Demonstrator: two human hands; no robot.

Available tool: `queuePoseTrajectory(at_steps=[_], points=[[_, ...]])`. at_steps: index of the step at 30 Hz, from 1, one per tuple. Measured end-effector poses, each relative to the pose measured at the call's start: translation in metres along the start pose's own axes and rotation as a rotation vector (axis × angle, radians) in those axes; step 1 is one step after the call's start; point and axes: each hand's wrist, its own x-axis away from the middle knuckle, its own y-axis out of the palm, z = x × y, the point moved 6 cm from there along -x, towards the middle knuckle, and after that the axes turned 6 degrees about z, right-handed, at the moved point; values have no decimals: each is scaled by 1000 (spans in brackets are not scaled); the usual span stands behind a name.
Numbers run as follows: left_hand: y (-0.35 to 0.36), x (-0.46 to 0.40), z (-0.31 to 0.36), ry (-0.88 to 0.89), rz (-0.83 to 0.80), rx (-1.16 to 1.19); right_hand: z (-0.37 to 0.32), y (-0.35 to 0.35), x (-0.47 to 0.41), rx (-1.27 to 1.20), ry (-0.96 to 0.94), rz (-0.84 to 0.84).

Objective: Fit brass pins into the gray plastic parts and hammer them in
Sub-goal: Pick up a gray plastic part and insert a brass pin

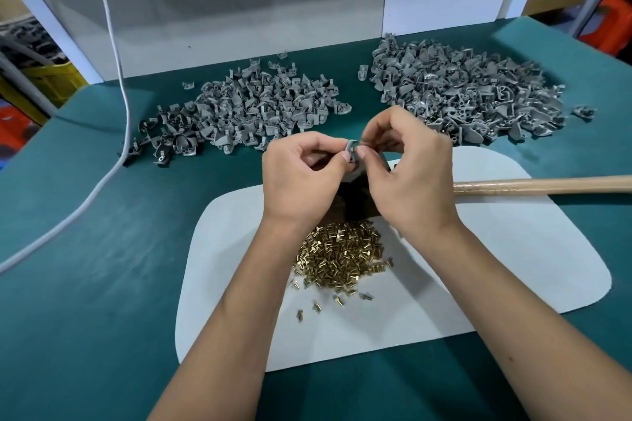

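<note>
Fingers hide most of the small gray part (352, 149), pinched between left hand (302, 178) and right hand (407, 167) above the white mat (478, 267); any pin there is unclear. Brass pins (342, 258) lie heaped below.

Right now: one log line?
step: fitting pin | left hand: holds gray part | right hand: pinches at part | hammer: idle

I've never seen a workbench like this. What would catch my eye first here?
Probably the two hands meeting mid-picture: the left hand and right hand together pinch one small gray part. Just below them a heap of shiny brass pins glitters on a white mat. Behind, two big piles of gray parts lie on the green table, and a wooden handle pokes in from the right.
</note>
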Motion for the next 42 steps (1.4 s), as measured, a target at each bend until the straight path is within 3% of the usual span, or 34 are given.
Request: queuePoseTrajectory(at_steps=[10, 17, 23, 32, 42], points=[[4, 2, -3, -40, 56, -20, -8, 2, 5, 103, -108, 24], [-7, -6, 6, 7, -173, 20, -5, -2, 1, 2, -93, -14], [-11, -5, 6, 3, -197, 17, -2, -1, 2, -16, -111, -104], [-12, -5, 4, -14, -235, 57, -3, -1, 0, 66, -254, -105], [-9, -5, 0, -44, -253, 175, 0, 6, 2, 25, -123, -204]])
